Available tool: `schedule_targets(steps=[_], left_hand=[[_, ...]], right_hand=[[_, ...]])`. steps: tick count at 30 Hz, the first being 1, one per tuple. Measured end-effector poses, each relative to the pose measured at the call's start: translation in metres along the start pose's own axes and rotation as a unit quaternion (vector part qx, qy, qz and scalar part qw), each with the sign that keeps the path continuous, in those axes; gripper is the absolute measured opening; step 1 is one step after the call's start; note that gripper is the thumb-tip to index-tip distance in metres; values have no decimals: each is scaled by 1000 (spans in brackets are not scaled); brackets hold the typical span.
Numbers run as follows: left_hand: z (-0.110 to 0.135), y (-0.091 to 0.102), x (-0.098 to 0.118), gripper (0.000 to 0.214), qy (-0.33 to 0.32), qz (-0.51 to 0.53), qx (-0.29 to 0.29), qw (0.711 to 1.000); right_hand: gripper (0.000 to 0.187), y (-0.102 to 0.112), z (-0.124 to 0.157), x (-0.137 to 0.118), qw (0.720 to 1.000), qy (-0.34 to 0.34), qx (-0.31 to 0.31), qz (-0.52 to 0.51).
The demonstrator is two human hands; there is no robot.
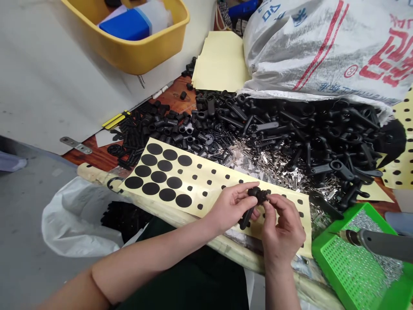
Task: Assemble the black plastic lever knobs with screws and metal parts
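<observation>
My left hand is closed around a black plastic crank handle, its arm pointing down toward the table edge. At the handle's round end, the fingertips of my right hand pinch a small black part, which touches the handle. My fingers cover much of both pieces. Beneath my hands lies a yellow backing sheet with large black round stickers on its left side and rows of small dark holes elsewhere.
Behind the sheet are heaps of black handles, small metal clips and black sleeves. A green basket of small metal parts stands at right, a dark power-driver-like tool over it. A yellow bin and white sack stand behind.
</observation>
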State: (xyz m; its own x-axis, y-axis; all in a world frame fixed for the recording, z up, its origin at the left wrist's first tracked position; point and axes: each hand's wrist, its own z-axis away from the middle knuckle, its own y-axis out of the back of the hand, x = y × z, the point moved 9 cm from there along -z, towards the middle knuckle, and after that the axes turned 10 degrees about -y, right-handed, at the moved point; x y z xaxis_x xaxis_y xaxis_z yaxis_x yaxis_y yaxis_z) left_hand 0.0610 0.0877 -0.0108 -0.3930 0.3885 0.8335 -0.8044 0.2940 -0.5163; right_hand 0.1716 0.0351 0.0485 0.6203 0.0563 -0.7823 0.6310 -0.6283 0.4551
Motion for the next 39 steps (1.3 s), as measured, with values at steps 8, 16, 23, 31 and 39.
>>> schedule_targets(steps=[8,16,23,31,39], left_hand=[[4,-2,11,48,-38,-61,11,997],[16,-10,29,35,-94,-146,-2,985],[25,-21,40,33,-138,-216,-38,966],[39,-30,51,39,-236,-321,-77,914],[48,-36,59,40,-316,-409,-74,853]], right_hand=[[13,-1,3,7,996,-45,-43,-64],[25,-12,1,43,919,-246,-175,-255],[28,-19,7,58,880,-286,-246,-287],[29,-15,7,46,894,-255,-232,-284],[26,-15,6,23,917,-191,-254,-242]])
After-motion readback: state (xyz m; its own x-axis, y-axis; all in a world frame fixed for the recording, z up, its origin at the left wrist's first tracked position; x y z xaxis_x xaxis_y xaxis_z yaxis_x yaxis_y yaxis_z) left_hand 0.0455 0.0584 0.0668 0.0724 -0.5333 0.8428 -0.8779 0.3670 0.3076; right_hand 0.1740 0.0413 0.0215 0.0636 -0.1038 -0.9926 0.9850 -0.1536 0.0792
